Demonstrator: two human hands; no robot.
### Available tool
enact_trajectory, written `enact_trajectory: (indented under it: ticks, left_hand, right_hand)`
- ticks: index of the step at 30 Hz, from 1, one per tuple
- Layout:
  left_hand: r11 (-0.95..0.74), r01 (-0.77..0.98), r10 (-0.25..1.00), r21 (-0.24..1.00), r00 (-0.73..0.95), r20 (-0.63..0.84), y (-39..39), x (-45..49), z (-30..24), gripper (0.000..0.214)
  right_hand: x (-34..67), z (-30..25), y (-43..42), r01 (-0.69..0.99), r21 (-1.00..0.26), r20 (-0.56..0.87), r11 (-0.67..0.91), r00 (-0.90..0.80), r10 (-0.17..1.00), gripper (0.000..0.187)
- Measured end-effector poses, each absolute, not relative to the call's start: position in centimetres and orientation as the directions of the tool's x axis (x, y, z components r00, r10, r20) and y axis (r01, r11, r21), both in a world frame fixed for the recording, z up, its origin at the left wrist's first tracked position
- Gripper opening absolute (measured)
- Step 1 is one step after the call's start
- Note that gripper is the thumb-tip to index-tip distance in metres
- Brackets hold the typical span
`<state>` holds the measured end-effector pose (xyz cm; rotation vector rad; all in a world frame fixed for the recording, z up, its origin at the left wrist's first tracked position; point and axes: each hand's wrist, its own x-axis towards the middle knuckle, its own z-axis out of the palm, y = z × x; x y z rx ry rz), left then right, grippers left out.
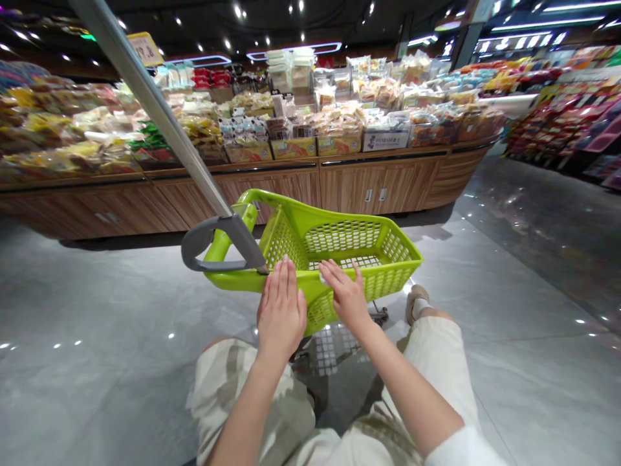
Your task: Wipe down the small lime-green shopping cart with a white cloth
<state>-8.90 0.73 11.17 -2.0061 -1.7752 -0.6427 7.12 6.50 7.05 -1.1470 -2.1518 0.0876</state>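
Note:
A lime-green plastic shopping basket (383,249) on wheels stands on the floor in front of my knees, with nothing visible inside. My left hand (281,309) lies flat on its near rim with the fingers stretched out and together. My right hand (345,292) rests on the same rim a little to the right, fingers spread. A small white thing shows beside my right thumb; I cannot make out what it is. The basket's grey pull handle (213,243) rises on a long metal pole (145,90) toward the upper left.
A long wooden display counter (349,184) piled with packaged snacks runs across the back. More shelves (563,116) of goods stand at the right. Polished grey floor (97,323) spreads to both sides. My right foot (416,301) is beside the basket.

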Motion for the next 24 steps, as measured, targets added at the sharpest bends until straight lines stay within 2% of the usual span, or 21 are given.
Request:
enact_trajectory:
  ticks: [5,7,9,10,12,14,16,19,24]
  left_hand:
    - [-0.141,0.99,0.821,0.017,0.107,0.561,0.6,-9.0,11.2,0.064]
    - [-0.138,0.99,0.824,0.024,0.101,0.557,0.6,-9.0,11.1,0.064]
    - [-0.136,0.99,0.826,0.03,0.097,0.555,0.7,-9.0,11.1,0.064]
    - [-0.137,0.99,0.826,0.03,0.098,0.554,0.7,-9.0,11.1,0.063]
    - [-0.141,0.99,0.826,0.023,0.105,0.554,0.7,-9.0,11.1,0.062]
    - [-0.14,0.99,0.826,0.01,0.111,0.553,0.8,-9.1,11.1,0.06]
    - [-0.139,0.99,0.824,0.002,0.114,0.554,0.8,-9.1,11.2,0.059]
    - [-0.142,0.99,0.828,0.007,0.115,0.549,0.7,-9.2,11.1,0.061]
    - [-0.134,0.991,0.835,0.029,0.097,0.541,0.6,-9.3,11.1,0.062]
  right_hand:
    - [13.1,3.7,7.8,0.859,-0.357,0.541,0.367,-0.13,0.831,0.079]
    - [12.9,3.5,7.8,0.879,-0.39,0.542,0.276,-0.023,0.84,0.075]
    - [10.9,4.2,7.4,0.865,-0.432,0.535,0.254,0.019,0.845,0.072]
    - [9.4,4.9,7.1,0.848,-0.446,0.532,0.286,-0.005,0.847,0.071]
    - [6.1,6.8,6.3,0.784,-0.445,0.532,0.433,-0.157,0.832,0.071]
    - [3.4,8.6,5.6,0.681,-0.42,0.54,0.6,-0.344,0.768,0.069]
    - [2.2,9.6,5.3,0.611,-0.395,0.546,0.686,-0.444,0.71,0.069]
    - [3.7,8.8,5.6,0.66,-0.37,0.544,0.654,-0.417,0.728,0.076]
    - [11.0,4.7,7.3,0.827,-0.334,0.536,0.453,-0.229,0.813,0.08]
